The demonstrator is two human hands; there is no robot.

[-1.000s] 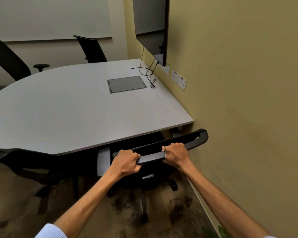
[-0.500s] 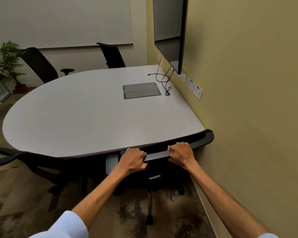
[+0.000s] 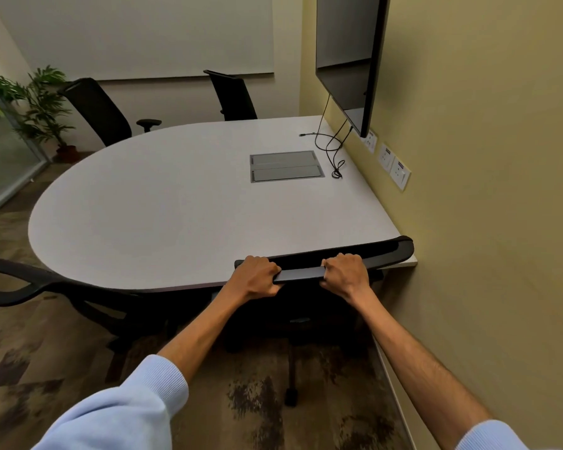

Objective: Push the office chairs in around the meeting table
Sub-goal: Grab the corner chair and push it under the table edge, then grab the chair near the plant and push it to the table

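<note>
Item: office chair (image 3: pixel 364 254), black, at five o'clock of the desk (image 3: pixel 182 216), hard against the yellow wall (image 3: pixel 485 222). We held its top rail two-handed, left hand (image 3: pixel 257 277) and right hand (image 3: pixel 345 274), fingers wrapped tight around the bar, probably so the push ran straight and the castors did not swing. Seat lay under the desk edge; we judged it nearly home.

Second chair (image 3: pixel 30 284) at eight o'clock, angled outward. Two more, at eleven (image 3: pixel 98 112) and twelve (image 3: pixel 234 95). Cable (image 3: pixel 332 151) beneath the wall screen (image 3: pixel 348 53).
</note>
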